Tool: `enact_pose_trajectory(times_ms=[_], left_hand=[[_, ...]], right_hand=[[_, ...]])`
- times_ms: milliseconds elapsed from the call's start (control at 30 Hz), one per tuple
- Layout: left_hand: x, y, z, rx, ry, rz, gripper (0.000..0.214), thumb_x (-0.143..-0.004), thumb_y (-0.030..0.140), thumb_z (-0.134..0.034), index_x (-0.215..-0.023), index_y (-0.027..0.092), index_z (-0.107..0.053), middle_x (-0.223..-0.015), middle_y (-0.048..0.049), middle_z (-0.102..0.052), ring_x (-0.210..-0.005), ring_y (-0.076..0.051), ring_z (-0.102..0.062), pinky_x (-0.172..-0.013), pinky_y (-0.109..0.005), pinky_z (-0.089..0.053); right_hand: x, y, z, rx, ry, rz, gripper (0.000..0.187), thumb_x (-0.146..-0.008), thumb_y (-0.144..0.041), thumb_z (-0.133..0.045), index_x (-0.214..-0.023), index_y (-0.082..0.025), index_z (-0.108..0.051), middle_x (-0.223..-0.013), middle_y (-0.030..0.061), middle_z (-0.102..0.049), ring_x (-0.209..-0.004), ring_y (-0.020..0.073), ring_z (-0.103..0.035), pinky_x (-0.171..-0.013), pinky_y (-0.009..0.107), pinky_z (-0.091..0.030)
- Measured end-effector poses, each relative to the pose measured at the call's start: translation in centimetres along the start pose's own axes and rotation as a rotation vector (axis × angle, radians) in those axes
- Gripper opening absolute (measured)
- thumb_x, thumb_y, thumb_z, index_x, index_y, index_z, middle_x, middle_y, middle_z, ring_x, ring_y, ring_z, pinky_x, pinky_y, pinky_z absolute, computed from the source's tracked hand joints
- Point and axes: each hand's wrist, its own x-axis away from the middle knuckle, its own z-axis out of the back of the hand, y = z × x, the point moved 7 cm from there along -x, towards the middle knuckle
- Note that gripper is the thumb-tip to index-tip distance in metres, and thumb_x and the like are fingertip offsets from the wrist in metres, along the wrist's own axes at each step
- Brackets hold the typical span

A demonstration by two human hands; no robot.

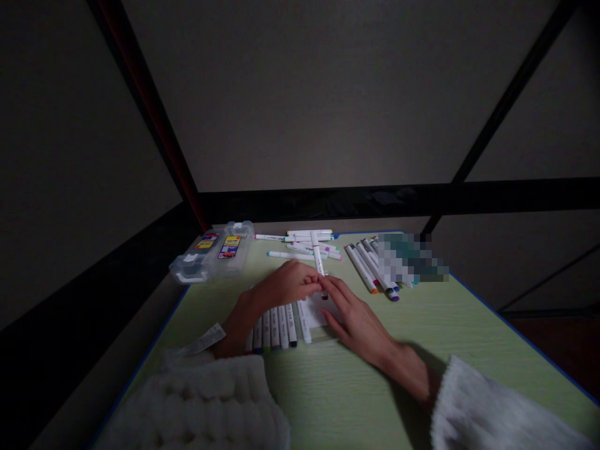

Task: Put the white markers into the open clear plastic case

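Note:
A white marker [317,252] stands tilted between my hands, its lower end showing below the fingertips. My left hand [290,281] is closed, its fingers pinched at the marker's lower part. From the other side, my right hand [360,319] reaches in with fingers stretched and thumb apart; its fingertips meet the left ones beside the marker. Under the hands lies a clear tray [323,335] with a white surface inside. A row of white markers [276,328] lies side by side there, partly covered by my left hand and wrist.
Loose markers [300,255] with bright ends lie at the table's back. Another group of markers [370,265] lies at right, beside a blurred patch. An opened clear plastic case [234,247] with labels sits at the back left. The green table [328,400] has a blue edge.

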Motion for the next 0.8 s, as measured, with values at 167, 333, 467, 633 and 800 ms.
enact_pose_trajectory(times_ms=[167, 333, 467, 633, 800], left_hand=[[-0.05, -0.23, -0.27, -0.002, -0.007, -0.002, 0.021, -0.075, 0.019, -0.046, -0.076, 0.012, -0.065, -0.058, -0.0004, -0.061, -0.054, -0.01, -0.051, -0.053, -0.021, -0.036], [-0.13, -0.39, -0.48, 0.001, -0.019, -0.004, 0.022, -0.075, 0.02, -0.045, -0.077, 0.012, -0.065, -0.059, -0.0006, -0.061, -0.053, -0.009, -0.051, -0.053, -0.021, -0.036], [-0.12, -0.34, -0.54, 0.028, -0.027, -0.008, 0.021, -0.076, 0.021, -0.046, -0.076, 0.011, -0.065, -0.059, -0.0013, -0.061, -0.054, -0.009, -0.051, -0.053, -0.021, -0.036], [-0.02, -0.37, -0.49, 0.075, -0.02, -0.015, 0.021, -0.076, 0.021, -0.047, -0.08, 0.013, -0.066, -0.059, -0.0004, -0.061, -0.053, -0.009, -0.051, -0.052, -0.02, -0.036], [0.02, -0.7, -0.3, 0.092, 0.004, -0.003, 0.019, -0.075, 0.022, -0.05, -0.083, 0.015, -0.066, -0.064, -0.0002, -0.063, -0.056, -0.009, -0.052, -0.055, -0.021, -0.038]], right_hand=[[-0.06, 0.07, 0.3, -0.024, 0.02, -0.001, 0.049, -0.083, -0.018, -0.038, -0.13, -0.02, -0.026, -0.121, 0.01, -0.041, -0.109, 0.0225, -0.044, -0.093, 0.04, -0.04], [-0.05, 0.13, 0.59, -0.06, 0.036, 0.01, 0.043, -0.085, -0.017, -0.036, -0.128, -0.02, -0.031, -0.118, 0.0095, -0.043, -0.108, 0.0203, -0.045, -0.094, 0.039, -0.039], [-0.01, 0.21, 0.74, -0.082, 0.067, 0.029, 0.043, -0.086, -0.017, -0.036, -0.129, -0.022, -0.032, -0.115, 0.0087, -0.044, -0.106, 0.0198, -0.046, -0.093, 0.039, -0.04], [0.0, 0.37, 0.77, -0.093, 0.092, 0.037, 0.045, -0.086, -0.016, -0.036, -0.131, -0.024, -0.031, -0.112, 0.0086, -0.046, -0.104, 0.02, -0.048, -0.09, 0.039, -0.042], [0.05, 0.28, 0.8, -0.086, 0.105, 0.05, 0.045, -0.086, -0.017, -0.036, -0.131, -0.024, -0.032, -0.111, 0.0087, -0.047, -0.101, 0.02, -0.05, -0.088, 0.038, -0.044]])
